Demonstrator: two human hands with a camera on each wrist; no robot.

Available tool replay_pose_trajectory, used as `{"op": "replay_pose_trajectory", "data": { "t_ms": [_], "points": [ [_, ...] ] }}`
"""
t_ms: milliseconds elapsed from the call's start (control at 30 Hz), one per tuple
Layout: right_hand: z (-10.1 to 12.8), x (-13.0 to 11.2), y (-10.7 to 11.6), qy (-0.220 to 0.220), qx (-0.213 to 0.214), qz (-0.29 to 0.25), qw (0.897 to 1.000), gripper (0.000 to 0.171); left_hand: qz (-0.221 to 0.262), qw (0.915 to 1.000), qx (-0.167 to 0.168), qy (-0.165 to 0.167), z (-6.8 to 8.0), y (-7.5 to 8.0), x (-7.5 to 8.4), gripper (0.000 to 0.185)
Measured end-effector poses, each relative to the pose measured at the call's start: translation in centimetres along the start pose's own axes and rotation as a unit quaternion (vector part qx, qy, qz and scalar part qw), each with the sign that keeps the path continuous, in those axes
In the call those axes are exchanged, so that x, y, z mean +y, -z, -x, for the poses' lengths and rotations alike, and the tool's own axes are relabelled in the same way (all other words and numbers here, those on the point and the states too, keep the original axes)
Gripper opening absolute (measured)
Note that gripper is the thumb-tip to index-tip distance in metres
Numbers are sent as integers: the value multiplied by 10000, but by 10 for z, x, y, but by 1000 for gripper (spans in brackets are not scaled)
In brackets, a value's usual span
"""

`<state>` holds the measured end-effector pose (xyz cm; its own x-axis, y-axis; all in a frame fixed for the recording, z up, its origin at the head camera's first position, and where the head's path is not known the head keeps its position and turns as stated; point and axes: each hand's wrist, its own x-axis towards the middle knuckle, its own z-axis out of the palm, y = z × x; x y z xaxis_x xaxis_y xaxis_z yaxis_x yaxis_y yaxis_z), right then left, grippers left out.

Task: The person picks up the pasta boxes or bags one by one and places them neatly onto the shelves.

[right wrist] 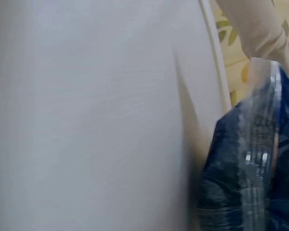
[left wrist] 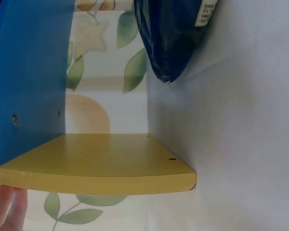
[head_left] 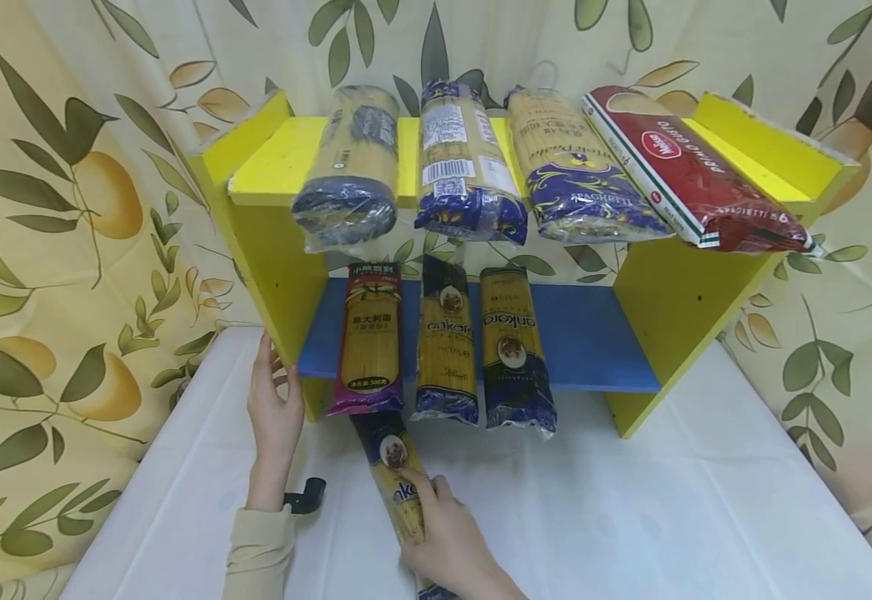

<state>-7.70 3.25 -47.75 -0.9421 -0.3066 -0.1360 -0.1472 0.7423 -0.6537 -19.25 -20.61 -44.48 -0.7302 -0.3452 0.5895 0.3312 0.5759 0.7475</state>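
I am gripping the pasta packet [head_left: 398,483] with my right hand [head_left: 447,542] while my flat left hand [head_left: 274,408] is bracing the shelf [head_left: 256,242]; overhanging packets [head_left: 443,350] risk getting knocked off.

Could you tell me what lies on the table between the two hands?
In the head view, only bare white tablecloth lies between the left hand and right hand; a black clip sits by the left wrist.

Yellow shelf panel [left wrist: 101,166] on white cloth [left wrist: 241,125]; blue packet end [left wrist: 171,41] above; fingers [left wrist: 7,207] bottom-left.
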Motion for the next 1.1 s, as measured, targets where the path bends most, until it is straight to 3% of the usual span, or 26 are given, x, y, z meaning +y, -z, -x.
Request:
{"op": "replay_pose_trajectory", "data": {
  "t_ms": [233, 567, 700, 833, 1100],
  "points": [
    [11, 13, 10, 63, -76, -447, 9989, 83, -11, 10000, 2, 8, 1, -1, 1, 68],
    [37, 29, 27, 316, -187, -322, 9988, 81, 18, 10000, -45, 20, -1, -2, 2, 69],
    [49, 33, 35, 735, 46, -117, 9972, 71, 14, 10000, -41, 29, -1, -1, 3, 69],
    [59, 30, 44, 843, 115, 11, 9964, 61, -12, 10000, -16, 17, -1, -1, 2, 68],
    [77, 19, 64, 1366, 467, 145, 9894, 53, -33, 10000, 2, -18, 0, -1, -1, 68]
  ]
}}
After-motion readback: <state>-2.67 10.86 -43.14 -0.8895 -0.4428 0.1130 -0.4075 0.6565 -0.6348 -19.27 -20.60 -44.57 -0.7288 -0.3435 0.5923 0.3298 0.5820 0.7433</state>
